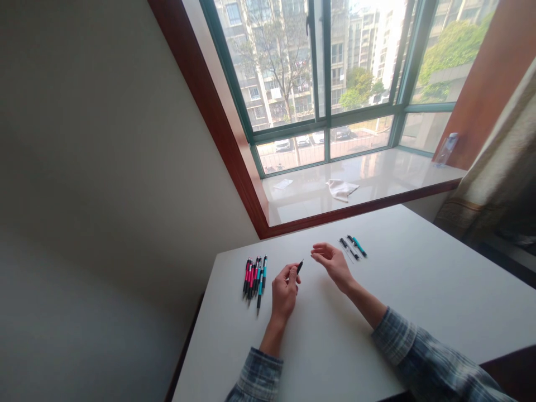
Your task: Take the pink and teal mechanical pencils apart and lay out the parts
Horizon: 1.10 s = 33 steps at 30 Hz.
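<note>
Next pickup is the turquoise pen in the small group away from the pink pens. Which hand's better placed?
Right, I'd say: the right hand is nearer that turquoise pen and appears to hold nothing, while the left hand grips a partly hidden black pen.

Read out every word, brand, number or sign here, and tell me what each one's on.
No readable text.
Pen group beside the left hand: any print too small.
Dark pen piece in that hand: too small.
Teal pen: too small.
Bottle on the sill: nothing legible.
</note>
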Each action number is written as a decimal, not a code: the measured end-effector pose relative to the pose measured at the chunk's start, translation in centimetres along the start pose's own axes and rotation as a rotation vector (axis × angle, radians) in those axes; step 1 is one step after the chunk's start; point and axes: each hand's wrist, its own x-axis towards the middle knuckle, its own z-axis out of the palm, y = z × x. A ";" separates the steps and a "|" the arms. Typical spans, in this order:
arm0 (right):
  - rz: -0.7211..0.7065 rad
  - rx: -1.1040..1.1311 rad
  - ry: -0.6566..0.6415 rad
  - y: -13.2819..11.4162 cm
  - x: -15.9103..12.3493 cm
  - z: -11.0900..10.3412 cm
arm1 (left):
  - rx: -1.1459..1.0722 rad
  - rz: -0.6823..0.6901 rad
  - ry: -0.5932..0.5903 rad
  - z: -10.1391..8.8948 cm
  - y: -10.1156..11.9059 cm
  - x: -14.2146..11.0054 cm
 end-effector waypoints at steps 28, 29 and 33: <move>-0.377 -1.106 -0.136 1.3 7.2 -8.0 | 0.091 0.005 -0.051 0.4 0.1 0.0; -0.382 -1.105 -0.133 1.2 7.2 -8.0 | 0.096 0.004 -0.049 0.3 0.1 0.0; -0.459 -1.095 -0.069 0.0 6.4 -7.5 | 0.127 0.017 -0.025 0.2 -0.1 0.0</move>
